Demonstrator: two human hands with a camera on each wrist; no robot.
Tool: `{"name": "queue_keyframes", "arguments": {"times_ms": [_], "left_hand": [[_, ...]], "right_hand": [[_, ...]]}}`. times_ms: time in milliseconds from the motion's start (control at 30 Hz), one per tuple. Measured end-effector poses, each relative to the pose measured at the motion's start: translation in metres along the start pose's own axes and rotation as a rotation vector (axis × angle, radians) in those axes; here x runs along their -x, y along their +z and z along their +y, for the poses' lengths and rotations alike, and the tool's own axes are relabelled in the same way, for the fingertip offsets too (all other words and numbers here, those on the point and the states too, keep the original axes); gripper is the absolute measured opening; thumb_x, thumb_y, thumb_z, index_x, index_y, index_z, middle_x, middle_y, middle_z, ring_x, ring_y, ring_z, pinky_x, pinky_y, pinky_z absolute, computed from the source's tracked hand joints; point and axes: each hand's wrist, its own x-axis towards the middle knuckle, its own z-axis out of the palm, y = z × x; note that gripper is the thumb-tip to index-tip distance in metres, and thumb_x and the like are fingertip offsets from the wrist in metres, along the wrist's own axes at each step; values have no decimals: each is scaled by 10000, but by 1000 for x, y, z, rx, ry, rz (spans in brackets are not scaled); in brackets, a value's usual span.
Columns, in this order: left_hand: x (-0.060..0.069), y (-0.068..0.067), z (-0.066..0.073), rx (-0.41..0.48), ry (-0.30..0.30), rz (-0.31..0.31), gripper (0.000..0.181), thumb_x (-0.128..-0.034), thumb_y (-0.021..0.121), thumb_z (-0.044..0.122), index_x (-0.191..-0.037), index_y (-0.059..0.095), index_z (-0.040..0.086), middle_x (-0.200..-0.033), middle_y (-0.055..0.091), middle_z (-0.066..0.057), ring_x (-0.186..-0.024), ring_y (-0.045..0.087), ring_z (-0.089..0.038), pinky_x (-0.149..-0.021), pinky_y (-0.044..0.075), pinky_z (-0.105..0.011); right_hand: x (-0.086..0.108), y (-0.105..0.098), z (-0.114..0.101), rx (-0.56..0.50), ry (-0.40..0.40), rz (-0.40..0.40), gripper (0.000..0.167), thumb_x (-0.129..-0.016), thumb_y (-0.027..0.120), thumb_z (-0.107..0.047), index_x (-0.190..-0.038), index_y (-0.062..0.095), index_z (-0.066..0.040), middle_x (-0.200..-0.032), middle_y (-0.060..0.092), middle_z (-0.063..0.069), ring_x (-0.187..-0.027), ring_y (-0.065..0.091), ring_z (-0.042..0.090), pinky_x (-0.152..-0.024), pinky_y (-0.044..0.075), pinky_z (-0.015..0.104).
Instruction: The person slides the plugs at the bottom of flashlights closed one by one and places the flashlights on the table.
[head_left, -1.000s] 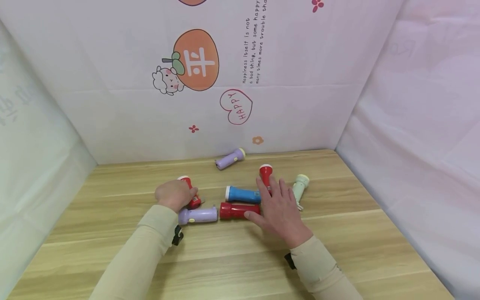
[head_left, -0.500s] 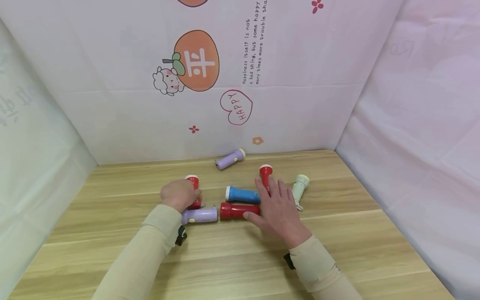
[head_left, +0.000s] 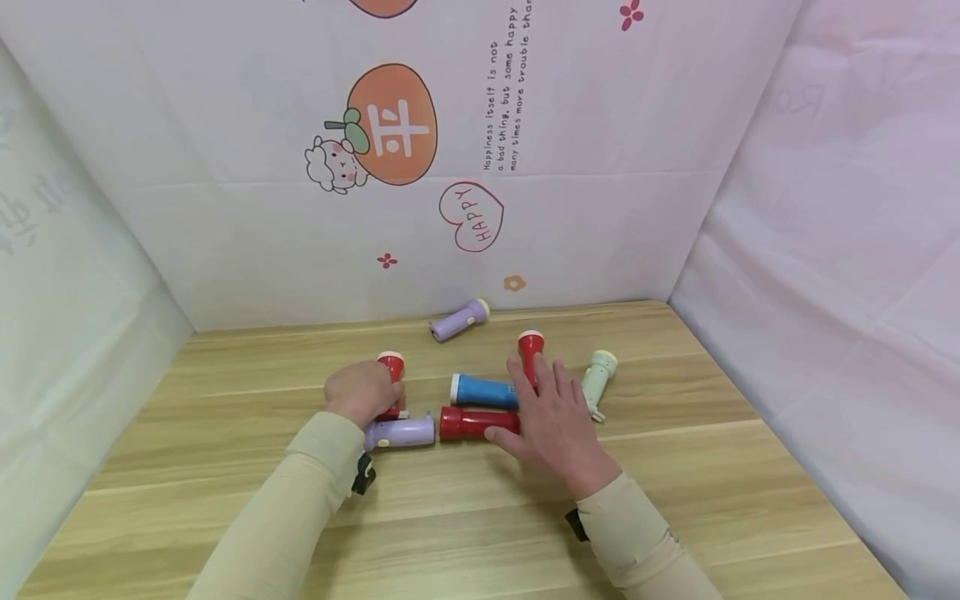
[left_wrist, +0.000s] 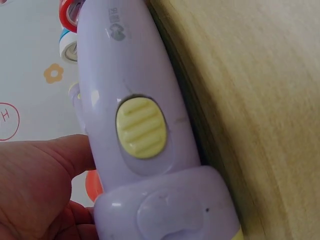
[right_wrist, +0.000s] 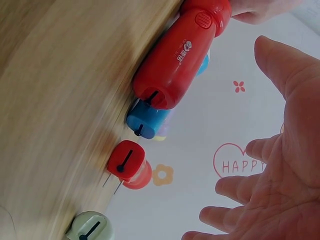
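Observation:
My left hand (head_left: 360,392) holds a red flashlight (head_left: 391,365) with a white rim; the hand covers much of its body. Just in front of it lies a purple flashlight (head_left: 405,432), whose yellow switch (left_wrist: 141,127) shows large in the left wrist view. My right hand (head_left: 558,425) is spread, its fingers straight and apart, above a second red flashlight (head_left: 531,346) and the right ends of a dark red flashlight (head_left: 476,423) and a blue flashlight (head_left: 483,391). In the right wrist view a gap separates that palm (right_wrist: 300,160) from the flashlights.
A pale green flashlight (head_left: 598,375) lies right of the right hand. Another purple flashlight (head_left: 460,320) lies at the back, close to the printed white cloth (head_left: 300,250). Cloth walls also enclose the wooden table (head_left: 465,533) on both sides.
My left hand has shifted slightly right with the red flashlight, whose white-rimmed head has swung rightward, so it points more straight back. My right hand has stayed nearly still.

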Motion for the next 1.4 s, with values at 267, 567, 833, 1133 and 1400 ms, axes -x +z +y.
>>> {"name": "queue_keyframes", "arguments": {"times_ms": [267, 567, 833, 1133, 1400], "left_hand": [[-2, 2, 1, -6, 1, 8, 468, -978, 605, 506, -742, 656, 105, -749, 650, -80, -652, 589, -217, -578, 452, -335], [1, 2, 4, 19, 15, 21, 476, -974, 610, 513, -740, 650, 100, -728, 641, -76, -642, 601, -234, -561, 438, -327], [1, 3, 6, 31, 52, 30, 469, -992, 587, 500, -714, 622, 124, -673, 620, -47, -595, 590, -211, -519, 412, -314], [0, 6, 3, 87, 100, 80, 433, -983, 602, 460, -737, 609, 103, -667, 620, -58, -587, 584, -220, -497, 410, -312], [4, 4, 1, 190, 122, 148, 410, -968, 633, 454, -933, 562, 52, -691, 626, -76, -576, 592, -229, -513, 430, -312]], "right_hand": [[1, 0, -1, -6, 3, -11, 1054, -844, 720, -689, -1651, 292, -162, -1675, 269, 238, -1516, 249, 546, -1172, 299, 732], [1, 1, -1, -14, 11, -18, 1053, -846, 719, -687, -1650, 291, -160, -1682, 258, 237, -1524, 237, 542, -1173, 291, 738], [3, 0, -2, -29, 19, -24, 1053, -840, 729, -681, -1649, 297, -164, -1684, 257, 233, -1528, 231, 541, -1179, 280, 738], [4, 0, -3, -34, 22, -36, 1060, -834, 740, -675, -1651, 293, -168, -1687, 250, 233, -1535, 219, 539, -1184, 274, 736], [4, 0, -4, -42, 17, -31, 1046, -838, 738, -676, -1646, 303, -175, -1688, 255, 233, -1534, 223, 540, -1178, 276, 743]]}}
